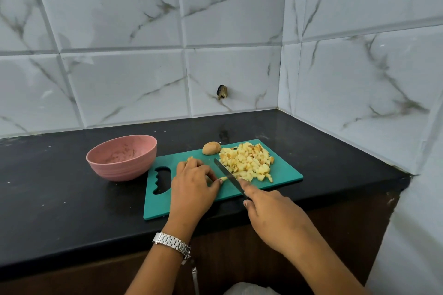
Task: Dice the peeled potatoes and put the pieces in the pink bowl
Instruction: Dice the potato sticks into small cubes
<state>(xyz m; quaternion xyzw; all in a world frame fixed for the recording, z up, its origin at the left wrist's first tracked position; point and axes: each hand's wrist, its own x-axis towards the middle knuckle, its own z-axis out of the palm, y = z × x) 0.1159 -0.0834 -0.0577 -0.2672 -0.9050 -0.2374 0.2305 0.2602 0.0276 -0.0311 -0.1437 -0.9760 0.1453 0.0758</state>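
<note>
from my end, l to r: pink bowl (122, 158) sits upright on the black worktop (60, 199), mid-left of frame, smears on its inner wall, just beside the teal cutting board (158, 206) w/ the handle cut-out. left hand (194, 184), silver watch (172, 244) on the wrist, rests on the board at centre frame. its fingers (211, 175) are curled down, thumb pinching a thin potato strip (224, 177) against the board. knife (227, 175) blade lies diagonal, touching that strip just right of the thumb. at the board's far edge sits one whole peeled potato (211, 148). right of it is a heap of diced potato (248, 163) on the board, well apart from the bowl. right hand (271, 213), lower centre-right, grips the knife handle, index finger along the blade's back.
</note>
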